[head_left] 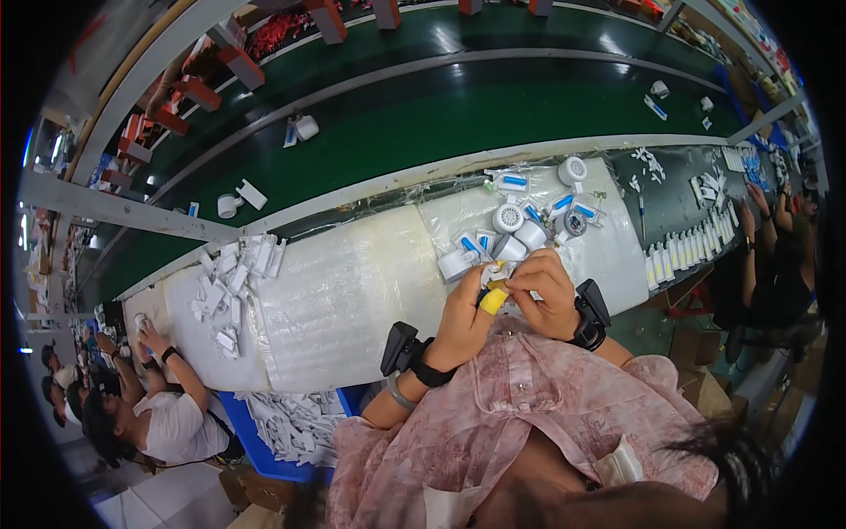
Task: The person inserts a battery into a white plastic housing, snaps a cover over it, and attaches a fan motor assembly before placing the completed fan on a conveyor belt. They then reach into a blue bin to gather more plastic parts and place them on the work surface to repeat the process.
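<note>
Pinching a small white piece (496, 271) between the fingers of my left hand (465, 310) and right hand (548, 295); exact grip partly hidden. Yellow strip (492, 301) at my left fingers. Just beyond the fingers, on the tabletop (344, 264): white round-headed units (508, 218) among blue-marked pieces (513, 182). Well left of the fingers: heaped white parts (236, 280). Farther beyond: green belt (458, 115).

Not making out any readable text, tbh. White round plastic units with slotted faces (508, 218), white plastic pieces with blue strips (513, 182), slim white upright pieces standing in row (686, 253): all showing too small for reading. Grey-and-orange boxy blocks (242, 68): giving nothing legible either.
</note>
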### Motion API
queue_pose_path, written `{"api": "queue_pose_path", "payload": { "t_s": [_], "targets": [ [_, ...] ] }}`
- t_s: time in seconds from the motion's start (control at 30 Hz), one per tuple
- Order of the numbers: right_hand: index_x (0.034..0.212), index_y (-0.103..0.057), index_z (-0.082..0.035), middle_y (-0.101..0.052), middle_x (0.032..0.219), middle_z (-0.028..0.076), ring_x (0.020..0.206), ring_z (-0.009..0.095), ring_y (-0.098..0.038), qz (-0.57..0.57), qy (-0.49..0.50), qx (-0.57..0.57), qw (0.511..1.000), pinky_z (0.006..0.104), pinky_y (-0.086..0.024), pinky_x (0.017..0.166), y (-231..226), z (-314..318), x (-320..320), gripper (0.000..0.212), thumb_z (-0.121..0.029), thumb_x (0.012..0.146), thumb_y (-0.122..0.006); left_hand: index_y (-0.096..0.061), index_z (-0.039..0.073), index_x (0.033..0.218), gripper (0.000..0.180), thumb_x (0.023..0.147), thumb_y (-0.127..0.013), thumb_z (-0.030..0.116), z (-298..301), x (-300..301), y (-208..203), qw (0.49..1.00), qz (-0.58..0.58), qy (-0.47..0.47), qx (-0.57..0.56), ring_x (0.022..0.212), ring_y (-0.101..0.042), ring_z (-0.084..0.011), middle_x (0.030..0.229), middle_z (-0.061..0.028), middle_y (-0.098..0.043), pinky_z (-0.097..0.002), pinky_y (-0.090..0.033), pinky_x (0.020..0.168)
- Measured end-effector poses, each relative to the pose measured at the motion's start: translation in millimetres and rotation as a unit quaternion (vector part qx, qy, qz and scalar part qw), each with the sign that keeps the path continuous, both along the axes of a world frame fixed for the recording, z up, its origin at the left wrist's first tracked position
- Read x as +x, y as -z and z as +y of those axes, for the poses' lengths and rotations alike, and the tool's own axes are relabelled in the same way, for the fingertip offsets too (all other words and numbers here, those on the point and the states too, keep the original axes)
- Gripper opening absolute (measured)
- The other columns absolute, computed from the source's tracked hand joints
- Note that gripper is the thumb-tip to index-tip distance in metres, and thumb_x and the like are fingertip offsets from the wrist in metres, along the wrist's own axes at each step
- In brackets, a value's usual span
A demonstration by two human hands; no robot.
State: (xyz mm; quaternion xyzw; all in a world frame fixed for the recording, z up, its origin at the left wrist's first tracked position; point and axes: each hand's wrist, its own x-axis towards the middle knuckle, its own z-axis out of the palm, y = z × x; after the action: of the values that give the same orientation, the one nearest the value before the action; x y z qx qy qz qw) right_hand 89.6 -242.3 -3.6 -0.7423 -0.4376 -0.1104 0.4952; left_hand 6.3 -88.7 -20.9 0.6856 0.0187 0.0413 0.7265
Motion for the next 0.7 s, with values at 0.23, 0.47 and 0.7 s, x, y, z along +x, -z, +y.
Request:
{"api": "queue_pose_path", "payload": {
  "t_s": [0.23,0.47,0.7],
  "targets": [
    [0.088,-0.062,-0.006,-0.059,0.09,0.009,0.083,0.028,-0.054,0.017,-0.002,-0.012,1.0,0.0363,-0.043,0.074,2,1,-3,0.022,0.006,0.072,-0.07,-0.054,0.0,0.112,0.02,0.098,-0.046,0.012,2,3,-5,1.0,-0.016,-0.02,0.008,0.062,-0.051,-0.0065,0.074,-0.0005,-0.055,-0.0211,-0.042,0.055],
    [0.088,-0.062,-0.005,-0.059,0.089,0.009,0.083,0.029,-0.056,0.003,0.022,-0.048,0.999,0.0373,-0.045,0.075,-4,6,-4,0.025,0.007,0.068,-0.071,-0.053,0.001,0.11,0.018,0.097,-0.046,0.01,4,3,1,0.998,0.046,-0.002,0.035,0.064,-0.051,-0.0066,0.075,-0.0012,-0.055,-0.0214,-0.042,0.055],
    [0.09,-0.063,-0.004,-0.059,0.087,0.01,0.081,0.03,-0.058,-0.042,-0.024,-0.039,0.998,0.0381,-0.048,0.071,0,2,8,0.027,0.0,0.067,-0.076,-0.05,0.002,0.118,0.023,0.097,-0.045,0.01,4,4,-1,0.998,0.039,0.018,0.035,0.066,-0.052,-0.0073,0.079,-0.0013,-0.056,-0.0222,-0.043,0.057]
  ]
}}
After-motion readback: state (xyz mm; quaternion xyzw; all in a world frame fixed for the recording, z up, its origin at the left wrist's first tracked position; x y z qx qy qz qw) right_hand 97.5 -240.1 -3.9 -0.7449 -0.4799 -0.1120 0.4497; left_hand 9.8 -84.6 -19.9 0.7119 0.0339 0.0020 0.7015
